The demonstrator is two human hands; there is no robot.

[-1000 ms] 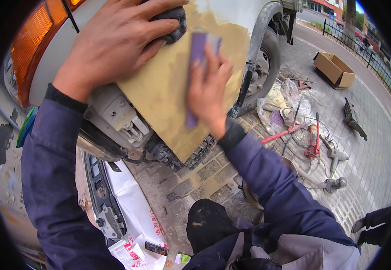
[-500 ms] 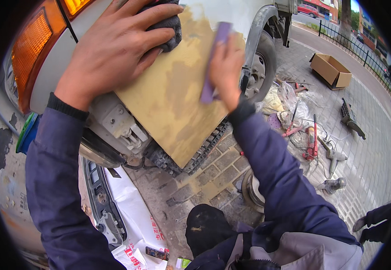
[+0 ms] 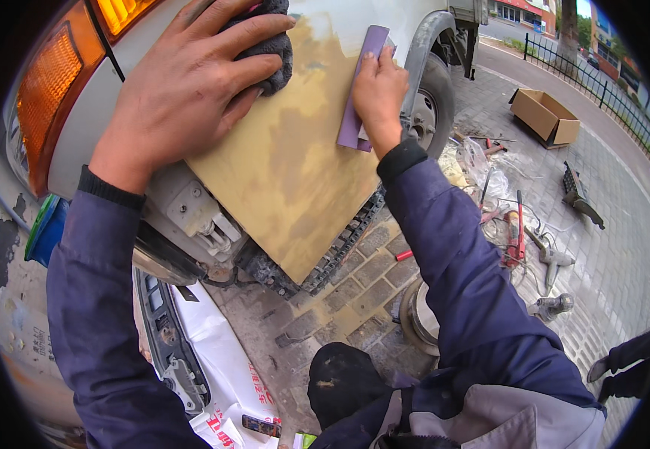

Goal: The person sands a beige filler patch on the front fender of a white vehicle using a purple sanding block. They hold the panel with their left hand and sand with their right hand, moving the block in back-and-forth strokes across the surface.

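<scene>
Keeping the purple block (image 3: 350, 120) flat along its whole length seems the main point, with even pressure from the right hand (image 3: 379, 88), since leaning on one end would likely groove the tan-coated panel (image 3: 302, 168). That hand is toward one o'clock, thumb and fingers pinching the block, which appears to lie against the panel beside the wheel arch (image 3: 417, 63). Long, overlapping strokes would probably serve better than rubbing one spot, with a lighter touch where the coating gives way to white paint toward twelve o'clock. The left hand (image 3: 179, 93), between ten and eleven o'clock, has its fingers parted and bent over a grey cloth (image 3: 271, 52), thumb below; how firmly it bears down cannot be told. It is best kept clear of the block's path. The panel runs from twelve o'clock down past the middle, pale with browner patches, narrowing to a corner toward six. Dusty paving (image 3: 373, 288) spreads underneath. A wheel (image 3: 436, 105) stands between one and two o'clock, a cardboard box (image 3: 534, 118) sits open at two, and a red tool (image 3: 516, 243) lies at three. At seven, a white sheet (image 3: 216, 340) covers the ground, a phone (image 3: 261, 426) near its lower end.
</scene>
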